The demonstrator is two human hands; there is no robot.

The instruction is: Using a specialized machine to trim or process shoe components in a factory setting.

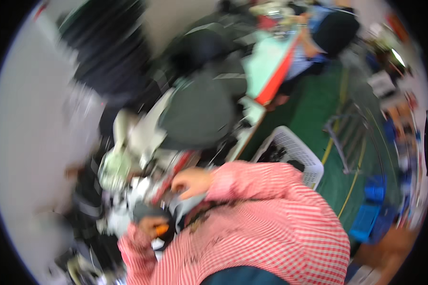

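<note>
The picture is smeared by motion. My left hand (151, 226), low in front of my body, is closed around a small orange thing (162, 229) whose kind I cannot make out. Dark grey cloth (147, 211) lies against that hand. Further right and a little higher, my right hand (194, 182) has its fingers curled beside a piece of grey cloth (188, 203); what they grip, if anything, is hidden. Just beyond both hands stands a pale machine (121, 159), which looks like a sewing machine, with a red strip (179, 164) next to it.
Large dark grey cloth pieces (199, 111) are heaped beyond the machine, near a tall dark stack (109, 52). To my right a white basket (302, 147) with dark pieces stands on the green floor (304, 114). A metal rack (352, 137) and blue crates (365, 221) are further right. Another person (314, 45) sits at a red-edged table (266, 61).
</note>
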